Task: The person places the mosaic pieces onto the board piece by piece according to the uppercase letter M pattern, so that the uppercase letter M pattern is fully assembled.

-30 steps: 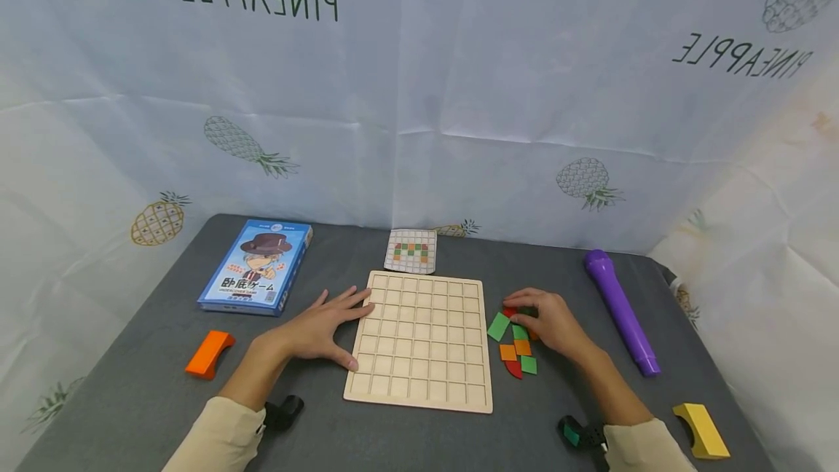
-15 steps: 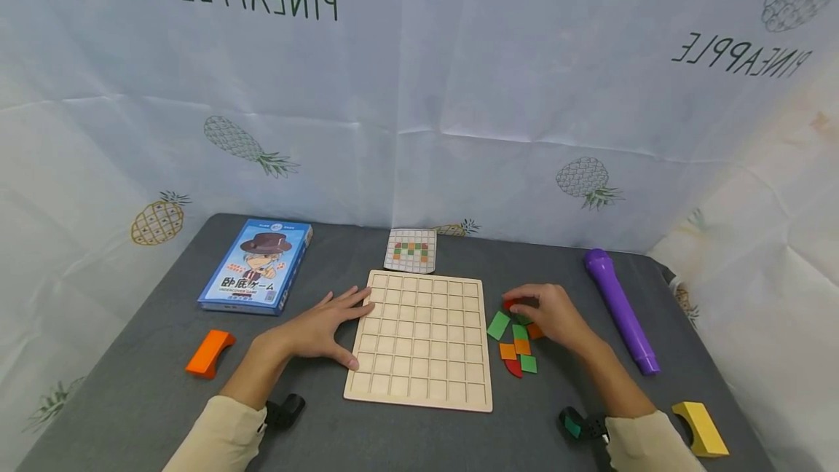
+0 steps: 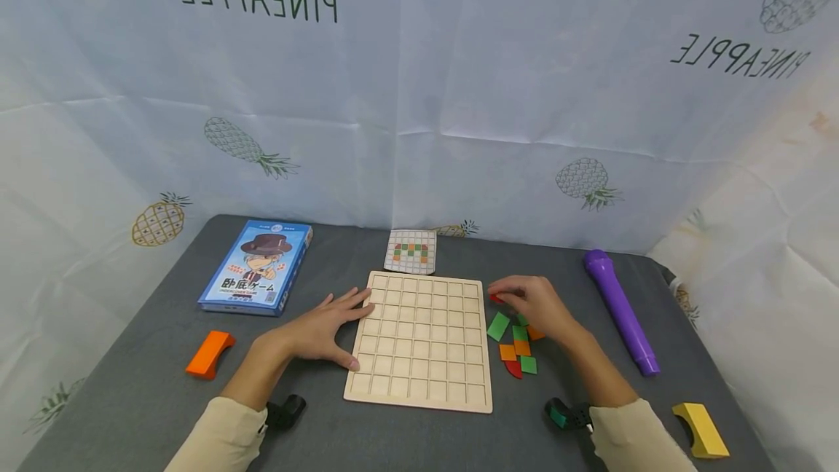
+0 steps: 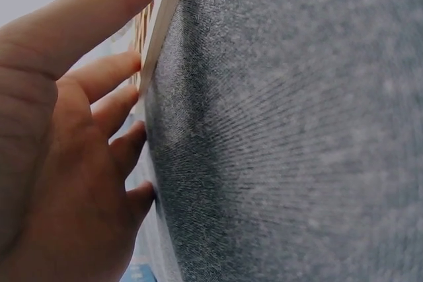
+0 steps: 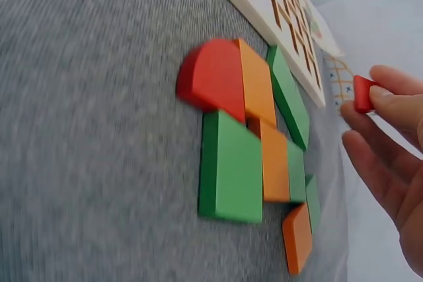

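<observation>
A wooden grid board (image 3: 419, 344) lies mid-table. My left hand (image 3: 317, 330) rests with spread fingers on its left edge; in the left wrist view the thumb and fingertips touch the rim. My right hand (image 3: 534, 304) pinches a small red piece (image 5: 363, 94) between thumb and fingers, near the board's upper right corner. Below that hand lies a group of flat pieces: several green ones, including a green square (image 5: 231, 166), several orange ones, including an orange square (image 3: 507, 352), and a red quarter-round piece (image 3: 514, 368).
A card with a coloured grid pattern (image 3: 410, 251) lies behind the board. At left are a blue game box (image 3: 257, 266) and an orange arch block (image 3: 209, 354). A purple toy microphone (image 3: 621, 312) and a yellow arch block (image 3: 701, 430) lie at right. A pineapple-print curtain (image 3: 419, 93) hangs behind.
My right hand has taken the red piece from the top of the group and moved it left and away from me, towards the board. The left hand has stayed put.
</observation>
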`<state>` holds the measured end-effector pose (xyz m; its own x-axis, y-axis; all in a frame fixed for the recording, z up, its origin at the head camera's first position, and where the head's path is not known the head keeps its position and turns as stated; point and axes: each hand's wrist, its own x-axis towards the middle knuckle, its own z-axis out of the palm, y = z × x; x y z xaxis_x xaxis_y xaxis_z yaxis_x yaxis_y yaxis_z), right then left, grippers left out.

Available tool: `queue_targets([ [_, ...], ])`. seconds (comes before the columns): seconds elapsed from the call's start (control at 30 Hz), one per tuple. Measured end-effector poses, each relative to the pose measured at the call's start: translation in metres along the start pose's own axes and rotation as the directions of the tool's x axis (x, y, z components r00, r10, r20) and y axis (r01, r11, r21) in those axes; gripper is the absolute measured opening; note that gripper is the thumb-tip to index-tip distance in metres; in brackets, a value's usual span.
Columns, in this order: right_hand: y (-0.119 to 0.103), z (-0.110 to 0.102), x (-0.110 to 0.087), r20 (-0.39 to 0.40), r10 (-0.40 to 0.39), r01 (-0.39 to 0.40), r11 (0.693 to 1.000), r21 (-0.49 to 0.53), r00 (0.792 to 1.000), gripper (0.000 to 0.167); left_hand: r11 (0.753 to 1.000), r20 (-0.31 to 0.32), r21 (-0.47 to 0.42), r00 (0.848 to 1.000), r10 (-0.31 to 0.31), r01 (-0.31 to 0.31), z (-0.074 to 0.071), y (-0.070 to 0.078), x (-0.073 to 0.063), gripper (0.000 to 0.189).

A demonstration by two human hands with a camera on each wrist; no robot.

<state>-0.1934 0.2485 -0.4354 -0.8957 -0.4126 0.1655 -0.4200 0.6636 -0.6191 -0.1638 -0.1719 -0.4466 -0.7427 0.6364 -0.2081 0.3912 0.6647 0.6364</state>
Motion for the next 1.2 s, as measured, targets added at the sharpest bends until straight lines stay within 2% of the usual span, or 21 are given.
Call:
queue_targets([
  [0.1, -0.003, 0.005, 0.003, 0.008, -0.009, 0.009, 1.000, 0.016, 1.000, 0.020, 1.000, 0.002, -0.003, 1.000, -0.001, 0.001, 0.000, 0.001, 0.000, 0.105],
  [0.3, -0.011, 0.017, 0.012, 0.055, -0.028, 0.030, 0.999, -0.023, 0.998, 0.025, 1.000, 0.009, -0.005, 1.000, 0.009, -0.009, 0.000, 0.001, 0.000, 0.105],
  [0.57, -0.030, 0.038, 0.029, 0.150, -0.022, 0.014, 0.998, 0.057, 0.988, 0.030, 1.000, 0.010, -0.003, 1.000, 0.019, -0.019, 0.000, -0.002, -0.001, 0.105],
  [0.83, -0.053, 0.057, 0.045, 0.180, -0.117, 0.106, 0.992, 0.070, 0.977, 0.024, 0.999, -0.005, -0.016, 0.999, 0.034, -0.034, 0.000, -0.004, 0.000, 0.104],
  [1.0, -0.065, 0.071, 0.052, 0.211, -0.099, 0.071, 0.988, 0.135, 0.973, 0.022, 0.998, -0.008, -0.032, 0.999, 0.048, -0.048, 0.000, -0.005, 0.000, 0.104],
  [1.2, -0.078, 0.086, 0.058, 0.212, -0.087, 0.048, 0.982, 0.183, 0.973, 0.022, 0.997, -0.007, -0.056, 0.998, 0.062, -0.062, -0.001, -0.007, 0.000, 0.104],
])
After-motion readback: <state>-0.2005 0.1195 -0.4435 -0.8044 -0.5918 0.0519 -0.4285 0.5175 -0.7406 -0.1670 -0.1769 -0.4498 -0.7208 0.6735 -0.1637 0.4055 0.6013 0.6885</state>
